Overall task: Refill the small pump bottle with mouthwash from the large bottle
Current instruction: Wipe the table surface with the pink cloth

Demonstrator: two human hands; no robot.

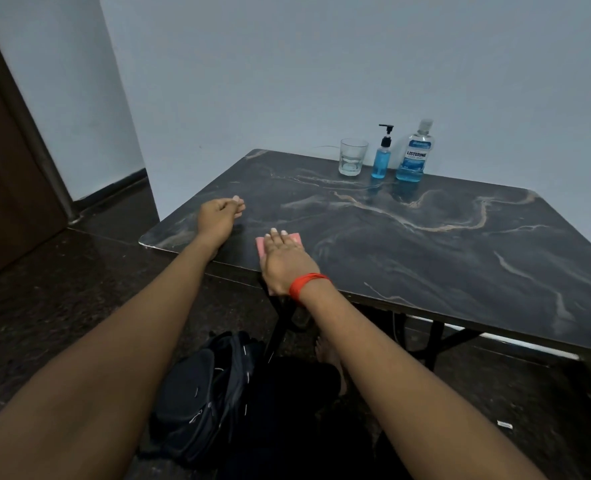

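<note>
far left first: a black fabric bag [200,393] sits on the floor, low in the frame, below the near edge of the dark marble-patterned desk [425,254]. up on the desk's left corner the left hand [219,216] rests with fingers loosely curled, its grip around nothing that shows. it looks parked there for support. just to the right, a flat pink rectangular cloth [294,236] lies at the near edge, and the right hand [283,261] presses on it with fingers straight and side by side, grip flat rather than clamped. i'd judge it's a wipe kept ready for drips. a red thread band [308,285] circles that wrist.

now the upper right, by the wall: a clear faceted glass tumbler [353,157], then the small clear pump bottle with a black pump head [382,162], blue liquid inside. just beside it stands the large clear mouthwash bottle with a pale cap [413,157], blue in its lower part. all three stand upright in a row, well apart from both hands, likely lined up there out of the cloth's way. the big label reads "listerine"; the smaller print is too fine to read. both tops are still on, so the pouring is not yet begun.
</note>
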